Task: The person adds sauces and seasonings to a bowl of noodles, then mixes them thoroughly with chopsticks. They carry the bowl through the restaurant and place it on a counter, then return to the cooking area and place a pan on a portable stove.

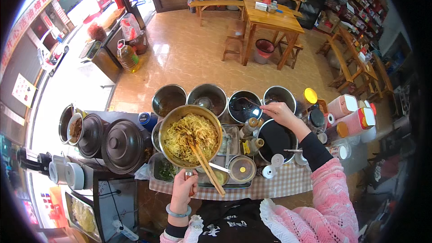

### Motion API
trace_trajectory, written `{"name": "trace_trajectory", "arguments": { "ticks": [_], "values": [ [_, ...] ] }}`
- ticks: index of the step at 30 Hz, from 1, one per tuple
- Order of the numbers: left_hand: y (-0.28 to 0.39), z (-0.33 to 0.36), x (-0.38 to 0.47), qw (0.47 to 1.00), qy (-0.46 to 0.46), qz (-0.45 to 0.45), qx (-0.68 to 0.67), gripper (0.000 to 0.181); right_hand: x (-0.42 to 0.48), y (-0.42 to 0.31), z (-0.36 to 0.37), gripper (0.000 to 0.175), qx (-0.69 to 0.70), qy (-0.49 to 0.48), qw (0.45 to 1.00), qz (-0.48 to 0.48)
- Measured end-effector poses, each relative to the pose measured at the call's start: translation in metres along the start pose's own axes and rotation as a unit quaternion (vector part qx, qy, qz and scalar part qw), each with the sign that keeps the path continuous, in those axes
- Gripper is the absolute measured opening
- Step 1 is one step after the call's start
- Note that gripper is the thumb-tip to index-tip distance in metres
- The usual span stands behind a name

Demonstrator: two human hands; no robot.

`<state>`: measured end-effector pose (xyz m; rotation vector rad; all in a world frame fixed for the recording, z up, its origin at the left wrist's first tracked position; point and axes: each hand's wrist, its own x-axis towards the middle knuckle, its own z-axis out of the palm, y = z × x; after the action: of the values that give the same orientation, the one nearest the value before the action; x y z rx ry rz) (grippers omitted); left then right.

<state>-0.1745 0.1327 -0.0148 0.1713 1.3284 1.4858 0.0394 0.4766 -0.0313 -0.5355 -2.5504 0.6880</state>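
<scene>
My left hand (184, 189) grips the handle of a metal pan (220, 126), which is full of noodles (194, 133) with dark sauce at the middle. A pair of wooden chopsticks (211, 173) stands in the noodles and leans over the pan's near rim. My right hand (278, 112) reaches forward with its fingers closed on a thin utensil handle (251, 102), whose far end is over a steel pot of dark liquid (240, 111). Close by are glass bottles (249, 127) and a larger pot of dark liquid (276, 138).
More steel pots (168, 100) line the counter's far edge. Dark lidded pots (123, 146) stand at left; stacked containers (351, 121), jars and a yellow-lidded jar (309, 96) stand at right. Near me are a round lidded container (242, 169) and a tray of chopped greens (163, 168) on checked cloth (287, 182).
</scene>
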Motion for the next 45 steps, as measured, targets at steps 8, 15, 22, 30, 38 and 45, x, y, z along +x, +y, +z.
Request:
{"name": "trace_trajectory", "arguments": {
  "ticks": [8,15,22,30,38,45],
  "values": [
    [0.004,0.009,0.017,0.999,-0.032,-0.006,-0.006,0.009,-0.002,0.015,0.025,0.017,0.193,0.099,0.955,0.203],
    [0.005,0.018,0.019,0.999,-0.038,-0.015,0.001,0.009,0.002,0.026,0.025,0.02,0.318,0.108,0.89,0.31],
    [0.003,0.018,0.02,0.999,-0.035,-0.016,0.006,0.01,-0.003,0.044,0.012,0.017,0.408,0.226,0.77,0.436],
    [0.002,0.021,0.02,0.999,-0.017,-0.024,0.017,0.009,-0.017,0.057,0.007,0.018,0.482,0.264,0.667,0.503],
    [0.004,0.024,0.02,0.999,-0.027,-0.034,0.029,0.01,-0.02,0.047,0.001,0.019,0.478,0.255,0.679,0.496],
    [0.004,0.03,0.024,0.998,-0.033,-0.026,0.048,0.011,-0.016,0.007,-0.002,0.02,0.346,0.106,0.882,0.303]
  ]
}}
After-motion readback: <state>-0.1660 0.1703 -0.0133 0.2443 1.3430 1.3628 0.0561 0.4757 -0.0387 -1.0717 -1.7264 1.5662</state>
